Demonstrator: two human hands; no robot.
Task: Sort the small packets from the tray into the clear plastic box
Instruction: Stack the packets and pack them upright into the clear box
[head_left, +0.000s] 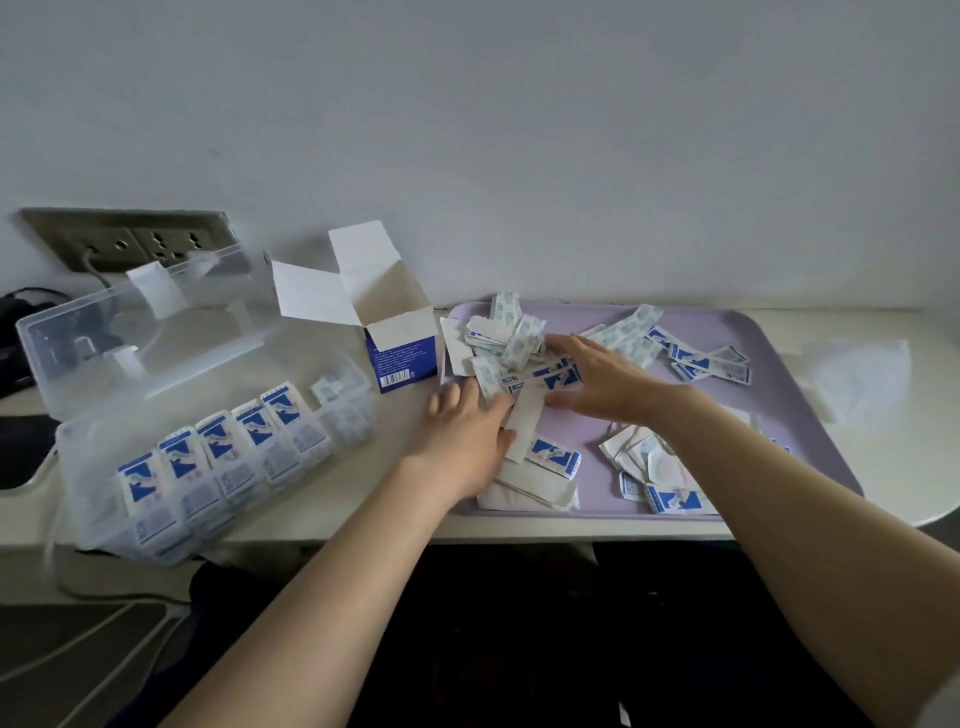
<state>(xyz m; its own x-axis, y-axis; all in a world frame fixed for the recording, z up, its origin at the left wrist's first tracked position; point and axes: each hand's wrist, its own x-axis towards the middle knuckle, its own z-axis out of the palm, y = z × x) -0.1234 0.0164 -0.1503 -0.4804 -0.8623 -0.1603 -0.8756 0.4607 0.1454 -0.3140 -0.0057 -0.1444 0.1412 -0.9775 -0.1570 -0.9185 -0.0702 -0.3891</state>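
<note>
A lavender tray (789, 395) on the right holds several small blue-and-white packets (519, 332) in loose heaps. A clear plastic box (93, 467) with its lid (156, 332) raised stands on the left, and a row of sorted packets (218, 447) stands inside it. My left hand (467, 431) is at the tray's left edge with fingers curled. Its thumb lies against a long white strip (524, 426) in the heap. My right hand (602, 379) lies flat over the packets in the tray's middle, fingers stretched toward the left hand.
An open blue-and-white carton (400, 358) stands between box and tray. A wall socket (135, 241) with a cable sits behind the box. Crumpled clear wrapping (857, 374) lies right of the tray. The table's front edge (519, 530) runs just below the tray.
</note>
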